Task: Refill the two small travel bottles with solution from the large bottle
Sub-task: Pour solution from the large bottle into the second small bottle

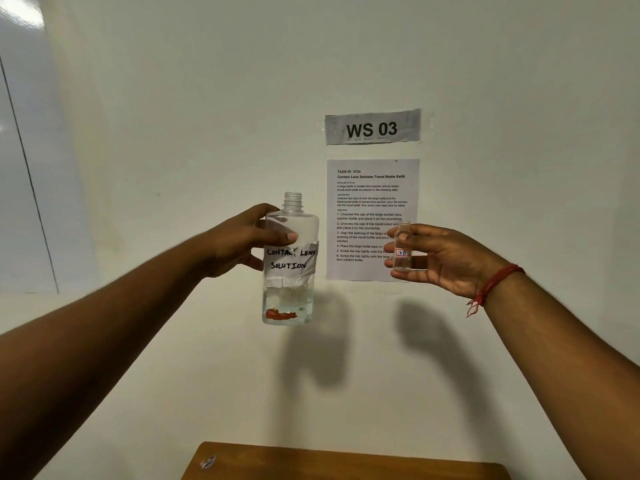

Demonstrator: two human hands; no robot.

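Observation:
My left hand [239, 240] grips the large clear bottle [290, 292] near its shoulder and holds it upright in front of the wall. Its cap is off, a white label reads "CONTACT LENS SOLUTION", and a little clear liquid lies at the bottom above a red mark. To the right, my right hand [446, 258] pinches a small clear travel bottle [402, 249] with a small red-lettered label. It stands upright, uncapped, at about the height of the large bottle's label. The second travel bottle is not in view.
A brown wooden table [346, 462] shows at the bottom edge, with a small shiny object [207, 462] near its left corner. On the white wall hang a "WS 03" sign [373, 127] and a printed task sheet [367, 188]. A red thread encircles my right wrist.

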